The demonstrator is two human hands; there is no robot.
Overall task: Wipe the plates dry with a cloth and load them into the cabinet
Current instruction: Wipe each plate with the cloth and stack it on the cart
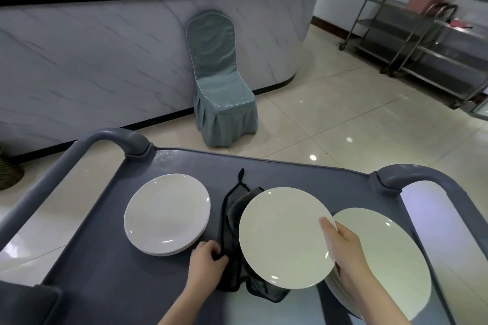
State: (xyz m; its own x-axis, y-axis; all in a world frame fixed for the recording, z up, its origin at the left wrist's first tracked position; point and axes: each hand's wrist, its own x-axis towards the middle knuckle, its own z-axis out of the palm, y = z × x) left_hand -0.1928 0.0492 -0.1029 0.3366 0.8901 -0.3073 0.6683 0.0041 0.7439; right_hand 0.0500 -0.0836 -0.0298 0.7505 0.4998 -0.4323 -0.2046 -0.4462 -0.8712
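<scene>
On the grey cart tray (111,280), my right hand (343,250) grips the right rim of a white plate (280,237), thumb on top, holding it tilted above a dark cloth (235,219). My left hand (207,258) pinches the left edge of that cloth near the tray's middle. A stack of white plates (390,258) sits at the right under my right wrist. Another small stack of white plates (167,214) lies at the left of the tray. No cabinet is in view.
The cart has raised grey handles at far left (116,137) and far right (422,174). Beyond it stand a blue covered chair (219,82) against a marble-look counter (105,60), and steel trolleys (422,42) at the back right on a tiled floor.
</scene>
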